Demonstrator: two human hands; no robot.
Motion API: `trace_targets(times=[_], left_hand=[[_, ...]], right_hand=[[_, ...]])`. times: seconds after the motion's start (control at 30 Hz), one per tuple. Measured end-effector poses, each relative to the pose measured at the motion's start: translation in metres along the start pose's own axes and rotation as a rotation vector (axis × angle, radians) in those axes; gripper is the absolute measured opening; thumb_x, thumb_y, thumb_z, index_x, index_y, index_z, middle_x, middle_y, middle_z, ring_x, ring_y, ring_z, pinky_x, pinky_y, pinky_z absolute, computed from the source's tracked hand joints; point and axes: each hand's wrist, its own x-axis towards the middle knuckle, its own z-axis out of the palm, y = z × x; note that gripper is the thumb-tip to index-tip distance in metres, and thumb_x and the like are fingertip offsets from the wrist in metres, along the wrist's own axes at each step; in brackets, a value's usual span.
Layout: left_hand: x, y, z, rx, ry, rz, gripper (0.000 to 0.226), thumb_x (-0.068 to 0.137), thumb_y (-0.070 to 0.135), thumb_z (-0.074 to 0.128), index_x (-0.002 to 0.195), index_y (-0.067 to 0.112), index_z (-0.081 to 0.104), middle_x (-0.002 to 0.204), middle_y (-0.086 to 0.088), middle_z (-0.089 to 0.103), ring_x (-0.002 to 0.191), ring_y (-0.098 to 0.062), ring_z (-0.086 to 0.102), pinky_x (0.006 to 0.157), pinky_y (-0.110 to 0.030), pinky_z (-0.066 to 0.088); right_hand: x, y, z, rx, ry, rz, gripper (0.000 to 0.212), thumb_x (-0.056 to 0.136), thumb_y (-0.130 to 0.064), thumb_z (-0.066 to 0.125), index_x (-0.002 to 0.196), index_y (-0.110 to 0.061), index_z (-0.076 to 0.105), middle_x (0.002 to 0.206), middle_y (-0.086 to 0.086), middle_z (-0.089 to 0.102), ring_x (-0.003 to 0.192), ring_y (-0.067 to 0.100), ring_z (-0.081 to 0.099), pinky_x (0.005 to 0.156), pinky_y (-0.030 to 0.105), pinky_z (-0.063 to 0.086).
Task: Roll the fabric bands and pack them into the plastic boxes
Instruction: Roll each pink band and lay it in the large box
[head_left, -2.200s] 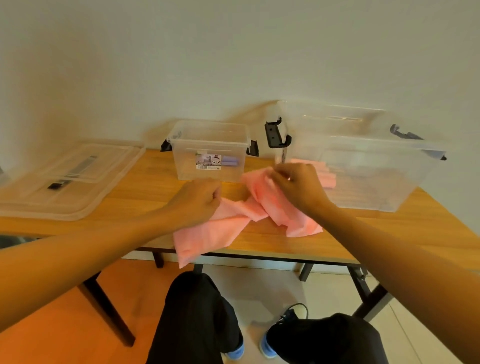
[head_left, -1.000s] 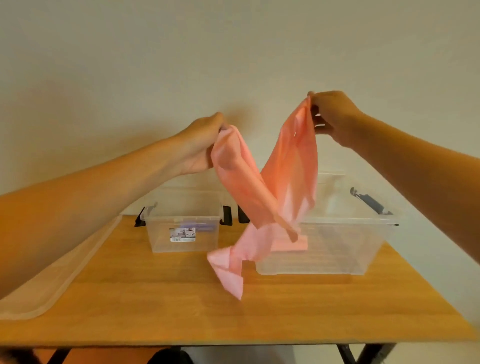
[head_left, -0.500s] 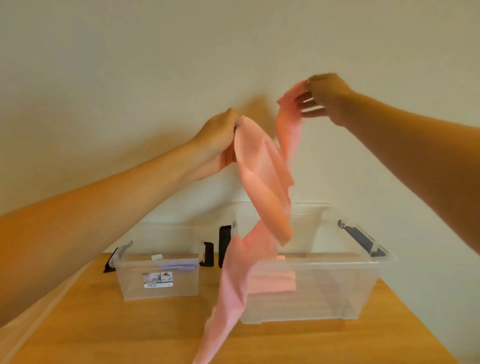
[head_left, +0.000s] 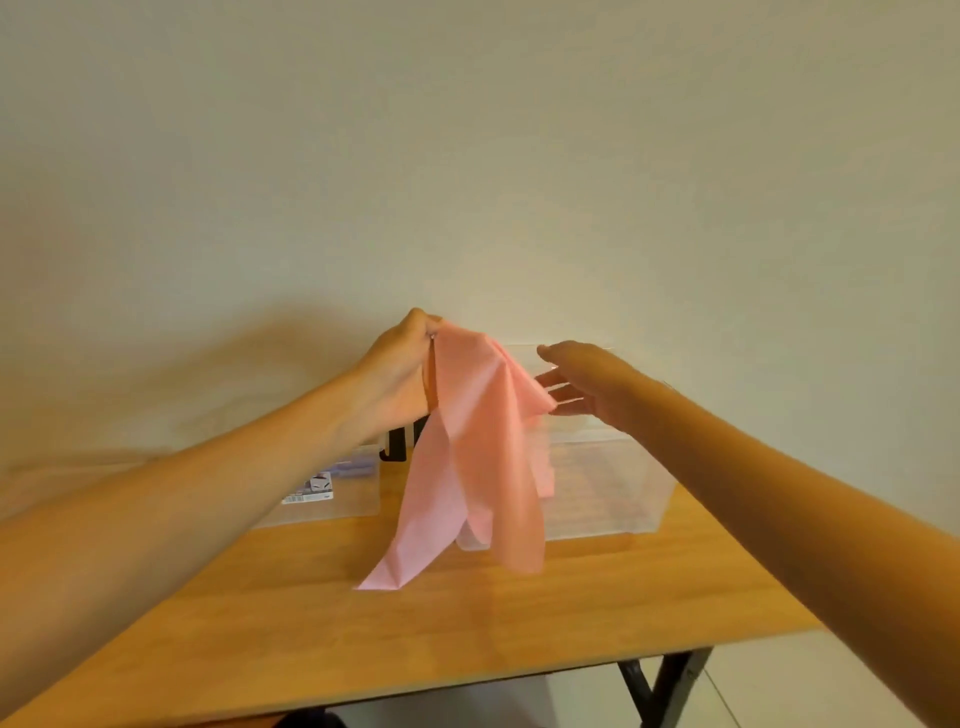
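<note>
Warm yellowish indoor light, fairly dim and even. A broad soft shadow falls on the wall (head_left: 270, 353) left of the left hand (head_left: 400, 374), so the light comes from the right. Faint pale sheen on the table (head_left: 519, 623) below the band (head_left: 478, 457). Whole frame soft. Right hand (head_left: 587, 384) fingers slightly motion-blurred. Clear box (head_left: 623, 493) low-contrast, walls hard to trace. Wide-angle stretch: forearms balloon at the lower corners.

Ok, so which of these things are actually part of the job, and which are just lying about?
Part of the job:
pink fabric band, gripped at its top by the left hand
right hand, open beside it
large clear plastic box
small clear plastic box

Just there:
wooden table
wall
</note>
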Motion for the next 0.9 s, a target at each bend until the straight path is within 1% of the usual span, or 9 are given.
trace_targets(times=[0.13, 0.23, 0.33, 0.47, 0.53, 0.57, 0.7, 0.8, 0.9], left_hand=[[-0.005, -0.007, 0.002, -0.150, -0.089, -0.015, 0.030, 0.101, 0.014, 0.032, 0.073, 0.018, 0.044, 0.071, -0.005, 0.050, 0.062, -0.017, 0.053, 0.055, -0.024, 0.049], [-0.005, -0.003, 0.001, -0.120, -0.070, 0.000, 0.029, 0.101, 0.015, 0.032, 0.076, 0.017, 0.046, 0.071, -0.005, 0.049, 0.061, -0.015, 0.052, 0.055, -0.026, 0.046], [-0.003, 0.006, -0.005, -0.122, -0.045, 0.044, 0.029, 0.099, 0.014, 0.032, 0.073, 0.017, 0.044, 0.071, -0.004, 0.045, 0.062, -0.015, 0.048, 0.061, -0.028, 0.040], [-0.010, 0.015, -0.008, -0.148, -0.071, 0.070, 0.029, 0.100, 0.013, 0.034, 0.075, 0.016, 0.049, 0.068, -0.002, 0.054, 0.061, -0.014, 0.056, 0.061, -0.026, 0.048], [-0.013, 0.021, -0.014, -0.188, -0.076, 0.082, 0.028, 0.100, 0.015, 0.035, 0.077, 0.017, 0.050, 0.070, -0.001, 0.056, 0.063, -0.014, 0.057, 0.062, -0.026, 0.049], [-0.014, 0.025, -0.018, -0.200, -0.077, 0.089, 0.027, 0.099, 0.015, 0.036, 0.077, 0.017, 0.050, 0.071, -0.001, 0.055, 0.064, -0.014, 0.056, 0.063, -0.027, 0.048], [-0.017, 0.034, -0.030, -0.164, -0.099, 0.120, 0.029, 0.097, 0.014, 0.035, 0.071, 0.019, 0.047, 0.069, 0.000, 0.049, 0.060, -0.014, 0.049, 0.057, -0.027, 0.040], [-0.017, 0.035, -0.036, -0.125, -0.146, 0.110, 0.030, 0.097, 0.012, 0.036, 0.069, 0.018, 0.046, 0.067, 0.000, 0.049, 0.056, -0.013, 0.050, 0.053, -0.025, 0.042], [-0.014, 0.037, -0.044, -0.131, -0.163, 0.123, 0.031, 0.098, 0.013, 0.035, 0.071, 0.019, 0.047, 0.067, 0.000, 0.052, 0.056, -0.013, 0.053, 0.052, -0.023, 0.044]], right_hand=[[-0.047, 0.013, 0.020, 0.002, -0.013, 0.037, 0.075, 0.104, -0.064, 0.029, 0.091, -0.002, 0.069, 0.085, 0.010, 0.074, 0.079, 0.026, 0.069, 0.073, 0.034, 0.056], [-0.068, 0.039, 0.043, 0.180, 0.106, 0.021, 0.056, 0.105, -0.046, 0.032, 0.079, -0.006, 0.061, 0.081, 0.012, 0.067, 0.075, 0.027, 0.062, 0.075, 0.044, 0.054], [-0.080, 0.077, 0.080, 0.132, 0.225, -0.040, 0.037, 0.094, -0.037, 0.048, 0.094, -0.002, 0.061, 0.090, 0.013, 0.072, 0.085, 0.035, 0.070, 0.077, 0.058, 0.060], [-0.074, 0.086, 0.113, -0.080, 0.297, -0.082, 0.031, 0.087, -0.043, 0.069, 0.100, -0.017, 0.061, 0.083, -0.002, 0.070, 0.072, 0.020, 0.069, 0.064, 0.037, 0.059], [-0.063, 0.078, 0.116, -0.152, 0.355, -0.103, 0.017, 0.092, -0.024, 0.063, 0.077, -0.014, 0.060, 0.068, -0.001, 0.062, 0.057, 0.019, 0.055, 0.054, 0.028, 0.044], [-0.057, 0.078, 0.119, -0.163, 0.371, -0.091, 0.028, 0.090, -0.012, 0.059, 0.063, -0.014, 0.051, 0.056, -0.002, 0.052, 0.048, 0.017, 0.040, 0.050, 0.024, 0.034], [-0.041, 0.084, 0.130, -0.105, 0.303, -0.132, 0.038, 0.083, -0.002, 0.054, 0.056, -0.017, 0.031, 0.050, -0.005, 0.031, 0.057, 0.017, 0.024, 0.059, 0.032, 0.027], [-0.043, 0.080, 0.122, -0.108, 0.279, -0.177, 0.048, 0.079, 0.003, 0.056, 0.051, -0.019, 0.024, 0.043, -0.011, 0.022, 0.048, 0.010, 0.017, 0.050, 0.026, 0.019], [-0.046, 0.080, 0.099, -0.155, 0.248, -0.250, 0.048, 0.084, -0.001, 0.062, 0.040, -0.015, 0.047, 0.033, -0.008, 0.045, 0.031, 0.008, 0.044, 0.043, 0.011, 0.035]])
